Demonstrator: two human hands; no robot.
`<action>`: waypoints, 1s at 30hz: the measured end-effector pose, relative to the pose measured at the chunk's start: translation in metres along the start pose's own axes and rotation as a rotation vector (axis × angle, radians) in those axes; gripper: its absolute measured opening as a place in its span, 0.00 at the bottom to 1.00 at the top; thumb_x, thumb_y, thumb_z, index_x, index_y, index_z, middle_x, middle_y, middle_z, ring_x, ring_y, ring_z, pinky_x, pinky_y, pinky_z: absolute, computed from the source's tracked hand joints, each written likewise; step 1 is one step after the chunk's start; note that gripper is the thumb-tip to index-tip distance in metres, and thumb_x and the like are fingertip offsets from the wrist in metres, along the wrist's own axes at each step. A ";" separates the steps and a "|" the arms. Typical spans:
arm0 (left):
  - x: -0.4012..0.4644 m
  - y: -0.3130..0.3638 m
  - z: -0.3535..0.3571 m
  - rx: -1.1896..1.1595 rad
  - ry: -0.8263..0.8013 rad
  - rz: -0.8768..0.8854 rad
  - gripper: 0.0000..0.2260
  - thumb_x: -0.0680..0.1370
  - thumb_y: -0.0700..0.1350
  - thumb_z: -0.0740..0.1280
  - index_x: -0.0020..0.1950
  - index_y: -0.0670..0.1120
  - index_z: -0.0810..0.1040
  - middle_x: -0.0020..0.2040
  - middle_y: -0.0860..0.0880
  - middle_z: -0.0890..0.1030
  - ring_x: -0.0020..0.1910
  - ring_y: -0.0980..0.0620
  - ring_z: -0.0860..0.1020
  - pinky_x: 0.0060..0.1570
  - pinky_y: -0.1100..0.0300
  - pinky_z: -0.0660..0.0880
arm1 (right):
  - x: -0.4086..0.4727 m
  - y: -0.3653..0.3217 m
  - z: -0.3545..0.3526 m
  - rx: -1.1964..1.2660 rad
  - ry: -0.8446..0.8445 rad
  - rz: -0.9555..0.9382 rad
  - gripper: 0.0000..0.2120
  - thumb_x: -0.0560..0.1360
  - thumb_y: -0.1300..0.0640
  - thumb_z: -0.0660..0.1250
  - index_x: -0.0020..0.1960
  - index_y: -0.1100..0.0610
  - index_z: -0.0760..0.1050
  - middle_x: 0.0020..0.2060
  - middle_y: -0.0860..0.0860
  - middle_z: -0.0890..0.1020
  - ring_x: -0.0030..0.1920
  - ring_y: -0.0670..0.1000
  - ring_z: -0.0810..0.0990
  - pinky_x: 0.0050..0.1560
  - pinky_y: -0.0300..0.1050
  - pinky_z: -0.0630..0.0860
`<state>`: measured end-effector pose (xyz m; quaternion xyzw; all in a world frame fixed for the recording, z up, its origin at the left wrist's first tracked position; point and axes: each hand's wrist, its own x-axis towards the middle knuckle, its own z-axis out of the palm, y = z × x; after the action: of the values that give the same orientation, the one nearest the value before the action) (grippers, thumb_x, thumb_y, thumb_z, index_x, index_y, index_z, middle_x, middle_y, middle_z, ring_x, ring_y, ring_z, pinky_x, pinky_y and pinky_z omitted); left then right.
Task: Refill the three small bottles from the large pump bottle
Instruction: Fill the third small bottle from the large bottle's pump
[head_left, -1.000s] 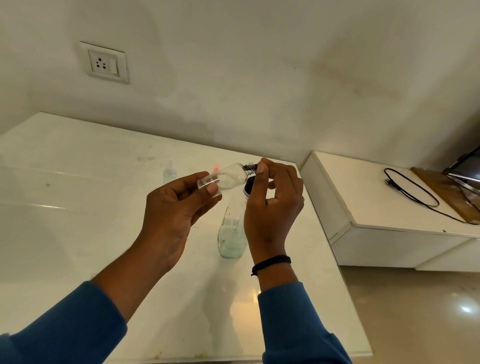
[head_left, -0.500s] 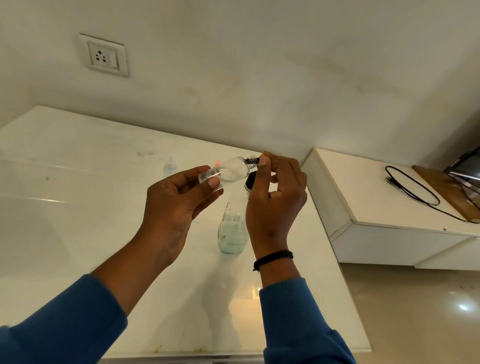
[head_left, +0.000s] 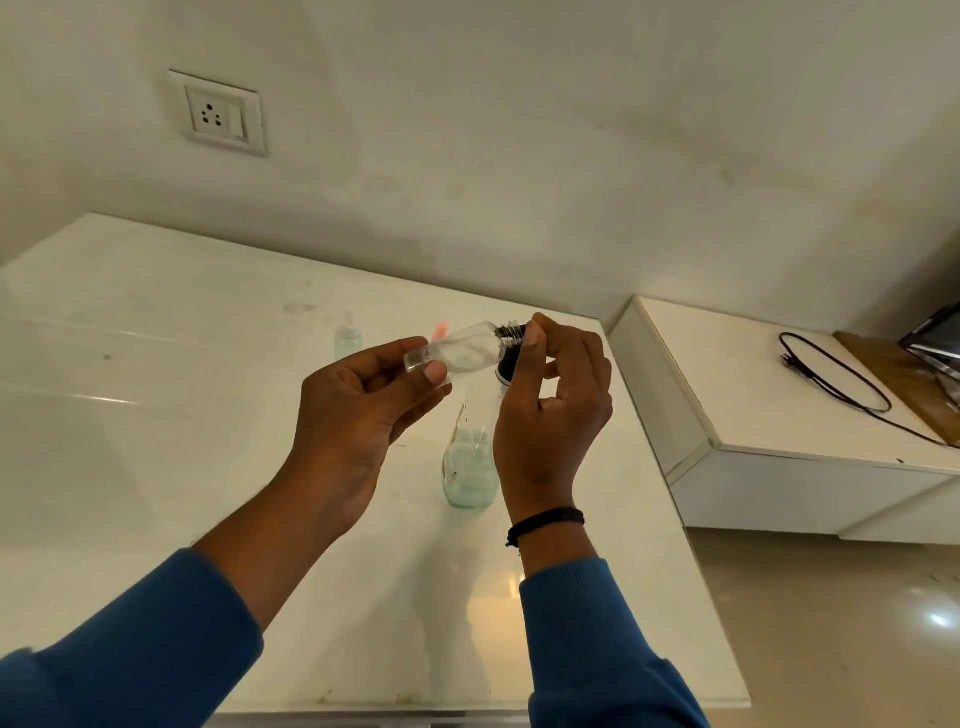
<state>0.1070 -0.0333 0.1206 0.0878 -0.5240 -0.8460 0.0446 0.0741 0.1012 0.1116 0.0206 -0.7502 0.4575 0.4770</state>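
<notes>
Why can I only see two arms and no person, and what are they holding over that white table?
The camera sits on the person's head and looks down, so only arms in blue sleeves show. The left hand holds a small clear bottle tipped on its side. The right hand pinches at its threaded neck. Below them a large bottle with some pale liquid stands on the white table. Farther back stand another small bottle and something pink, half hidden.

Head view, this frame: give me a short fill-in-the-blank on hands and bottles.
1. The small clear bottle is gripped at its base by the ____ hand.
2. The right hand pinches at its threaded ____.
3. The large bottle stands on the ____ table.

Missing: left; neck; white
</notes>
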 end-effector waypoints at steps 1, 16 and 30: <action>0.000 0.000 0.000 0.005 0.003 -0.002 0.23 0.66 0.45 0.74 0.61 0.44 0.82 0.52 0.49 0.87 0.51 0.49 0.86 0.51 0.58 0.83 | 0.000 0.000 0.001 0.005 0.000 0.006 0.09 0.81 0.55 0.64 0.49 0.56 0.82 0.44 0.45 0.80 0.45 0.49 0.76 0.42 0.62 0.76; 0.001 -0.002 0.000 0.039 -0.007 0.018 0.22 0.69 0.45 0.74 0.62 0.43 0.82 0.53 0.49 0.87 0.52 0.49 0.86 0.52 0.58 0.82 | 0.006 -0.005 0.001 -0.011 -0.016 -0.007 0.11 0.81 0.54 0.63 0.48 0.57 0.81 0.44 0.46 0.82 0.45 0.49 0.75 0.43 0.61 0.75; 0.000 0.000 0.002 0.041 0.012 0.047 0.22 0.70 0.45 0.73 0.63 0.44 0.81 0.51 0.51 0.87 0.50 0.51 0.86 0.46 0.65 0.81 | 0.009 -0.009 -0.001 -0.016 -0.022 -0.028 0.08 0.80 0.57 0.65 0.46 0.56 0.81 0.43 0.46 0.81 0.45 0.52 0.76 0.43 0.60 0.74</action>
<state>0.1062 -0.0314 0.1220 0.0816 -0.5430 -0.8332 0.0660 0.0741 0.1006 0.1243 0.0321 -0.7586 0.4445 0.4753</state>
